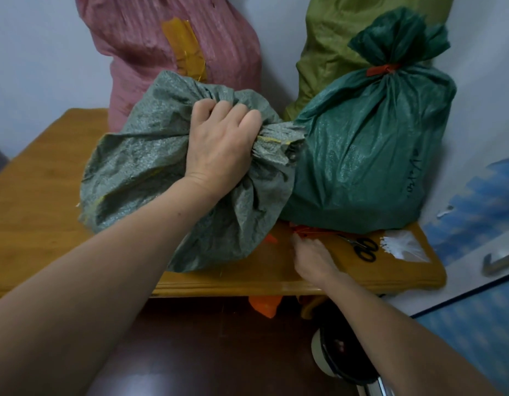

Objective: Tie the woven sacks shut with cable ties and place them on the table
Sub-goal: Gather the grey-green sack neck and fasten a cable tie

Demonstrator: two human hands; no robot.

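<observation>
A grey-green woven sack lies on the wooden table, its mouth bunched together. My left hand grips that gathered neck. To its right stands a dark green sack, closed at the neck with an orange tie. My right hand is low on the table by the dark green sack's base, its fingertips at a bunch of orange cable ties. Whether the fingers pinch a tie is hidden.
A pink sack and an olive sack stand against the wall behind. Black scissors and a clear plastic bag lie near the table's right front corner. Something orange shows under the table's front edge.
</observation>
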